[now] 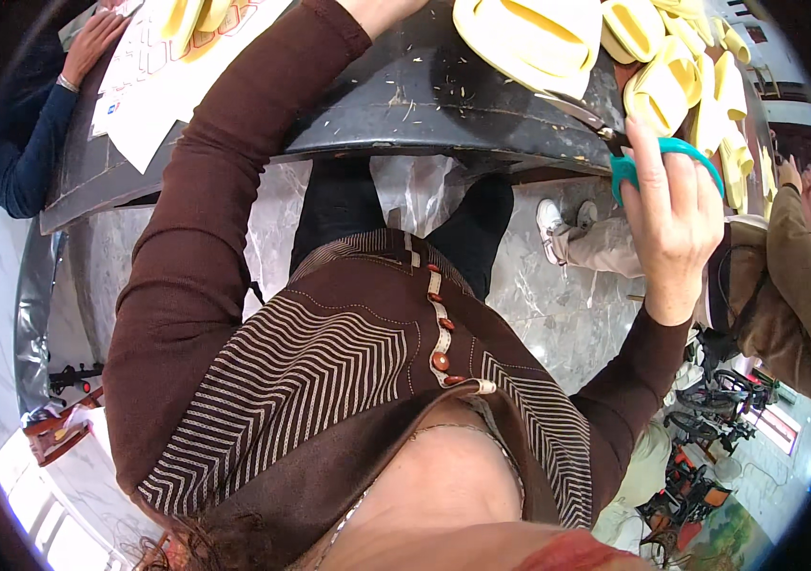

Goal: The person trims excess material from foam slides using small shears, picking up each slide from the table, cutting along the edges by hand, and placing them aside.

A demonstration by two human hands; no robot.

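In my right hand [677, 219] is a pair of scissors [623, 176] with teal handles. My fingers are through and around the loops, and the slim metal blades point left over the table's near edge. Just beyond their tips lies a large pale yellow foam slipper [520, 67]. More yellow slippers [662, 88] are heaped to its right, close to my right hand. My left arm reaches forward across the table, and only the back of my left hand [382, 11] shows at the top edge; its fingers are out of the picture.
The dark table [405, 105] carries small yellow scraps. Printed white sheets [144, 105] lie at the left under more yellow pieces [198, 19]. Another person's hand [91, 46] rests near the sheets. At the right another person in a brown jacket [791, 285] stands close by.
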